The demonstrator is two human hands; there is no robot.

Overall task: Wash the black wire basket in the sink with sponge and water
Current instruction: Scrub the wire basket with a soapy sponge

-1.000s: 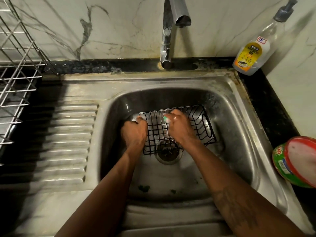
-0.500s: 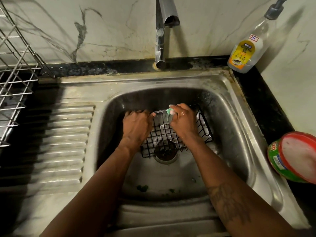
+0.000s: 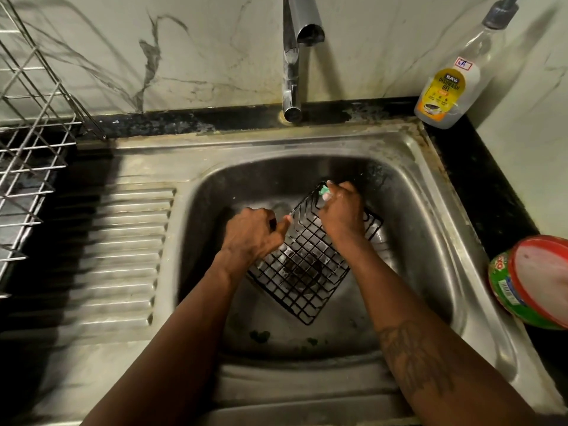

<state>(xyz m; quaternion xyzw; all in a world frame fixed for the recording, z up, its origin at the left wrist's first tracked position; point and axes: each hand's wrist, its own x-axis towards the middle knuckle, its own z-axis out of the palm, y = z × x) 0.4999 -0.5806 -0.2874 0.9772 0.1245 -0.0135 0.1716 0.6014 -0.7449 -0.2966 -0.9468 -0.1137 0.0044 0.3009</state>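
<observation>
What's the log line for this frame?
left hand: grips basket edge | right hand: holds sponge on basket | basket: in sink

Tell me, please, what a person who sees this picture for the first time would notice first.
In the middle, a black wire basket lies turned cornerwise in the steel sink. The left hand grips its left edge, and the right hand holds a green sponge at its far corner. A dishwash gel bottle stands behind the sink's right corner.
</observation>
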